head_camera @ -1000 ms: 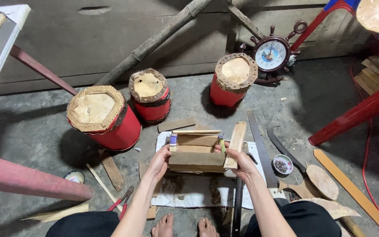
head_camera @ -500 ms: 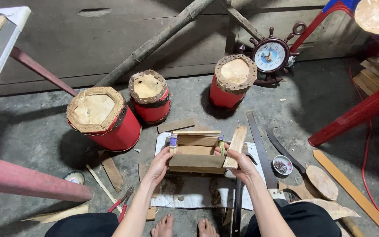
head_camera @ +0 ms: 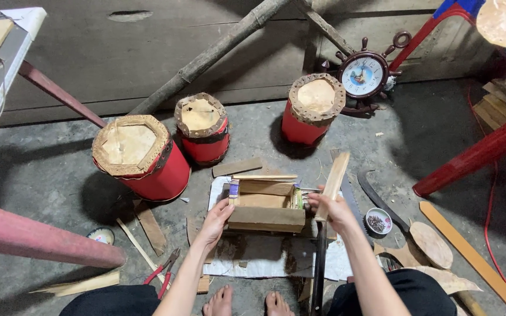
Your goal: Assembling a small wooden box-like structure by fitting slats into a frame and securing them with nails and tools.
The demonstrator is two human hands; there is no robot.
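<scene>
A large red drum [head_camera: 142, 158] with a hide top is seen at the left of the concrete floor [head_camera: 42, 169], and red-handled pliers [head_camera: 162, 274] are laid near the left forearm. The left hand [head_camera: 216, 219] is extended forward with the palm turned inward; its grip is pressed flat against the left end of the small wooden box [head_camera: 266, 209], nothing being enclosed. The box is set on a white sheet [head_camera: 265, 263] just ahead of the bare feet. The right hand [head_camera: 336, 212] is raised at the box's right end, its grip closed around a pale wooden slat [head_camera: 334, 181] held tilted upward. A small tin of nails [head_camera: 377, 221] is placed just beside that wrist.
</scene>
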